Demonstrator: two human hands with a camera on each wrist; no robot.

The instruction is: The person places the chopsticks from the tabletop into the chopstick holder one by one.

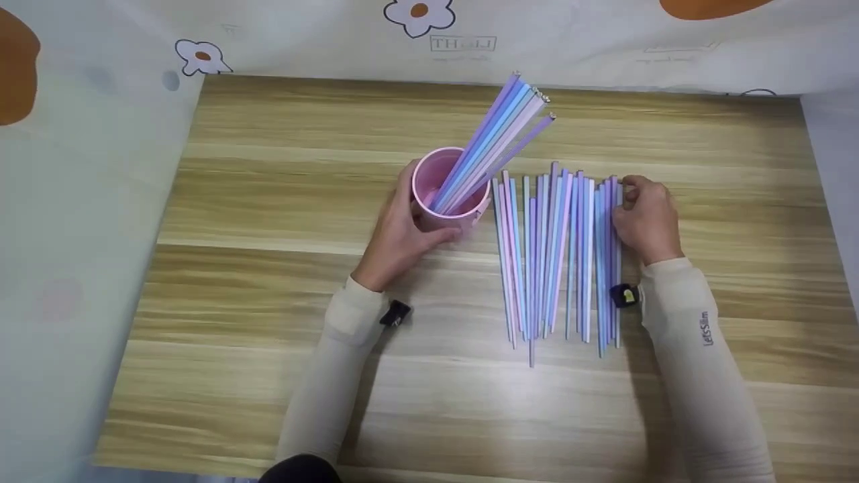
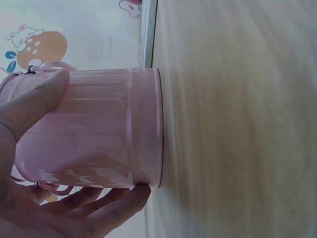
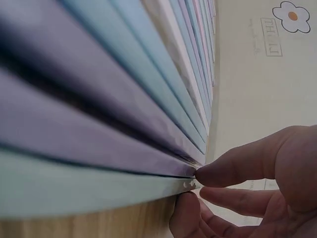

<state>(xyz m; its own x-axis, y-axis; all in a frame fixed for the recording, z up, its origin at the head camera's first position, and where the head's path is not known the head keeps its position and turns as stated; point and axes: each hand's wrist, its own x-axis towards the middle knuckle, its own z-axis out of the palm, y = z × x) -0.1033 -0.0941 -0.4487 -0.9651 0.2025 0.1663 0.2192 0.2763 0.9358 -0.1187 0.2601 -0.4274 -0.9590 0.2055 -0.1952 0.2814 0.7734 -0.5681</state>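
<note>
My left hand [image 1: 401, 231] holds a pink ribbed cup [image 2: 94, 124], thumb on one side and fingers round the other. The cup's base sits right at the table top in the left wrist view. Several pastel chopsticks [image 1: 500, 144] lean in it toward the far right, silvery ends up. To its right, many more chopsticks [image 1: 553, 255] in purple, blue, pink and white lie side by side in a row. My right hand [image 1: 647, 218] is at the row's right end, where its thumb and fingers pinch the far end of the outermost pale green chopstick [image 3: 94, 194].
The wood-grain table [image 1: 268, 295] reaches out on both sides of the arms. A pale cloth [image 1: 322, 40] printed with flowers stands along its far edge and covers the left side. Small black clips [image 1: 396, 313] are on both sleeves.
</note>
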